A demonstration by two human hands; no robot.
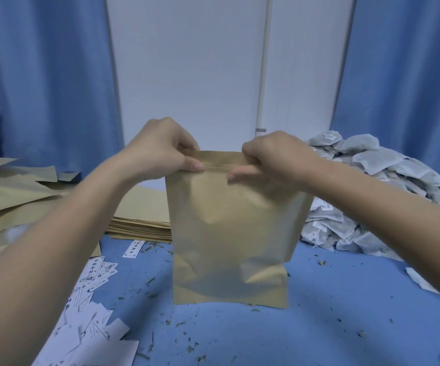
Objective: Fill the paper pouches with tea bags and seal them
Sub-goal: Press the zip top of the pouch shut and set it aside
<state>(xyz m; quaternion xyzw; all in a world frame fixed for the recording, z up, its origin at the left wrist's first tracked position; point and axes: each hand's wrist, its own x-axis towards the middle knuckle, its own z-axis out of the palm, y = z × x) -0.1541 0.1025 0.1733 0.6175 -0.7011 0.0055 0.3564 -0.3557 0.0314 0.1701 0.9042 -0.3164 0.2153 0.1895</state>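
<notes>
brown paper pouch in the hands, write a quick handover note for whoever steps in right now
Left hand and right hand each pinch the zip strip of the upright brown paper pouch, which stands on the blue table.
Grey tea bag heap on the right, stack of flat empty brown pouches behind left, white paper labels front left.
Done: the pouch bulges, so it looks filled.
Left: finish pressing the zip, then the next pouches.

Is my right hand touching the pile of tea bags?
Apart: in the head view the right hand pinches the pouch top, tea bags behind it.

Bulging kraft pouch (pixel 229 233) upright, grey tea-bag heap (pixel 377 186) right
</notes>
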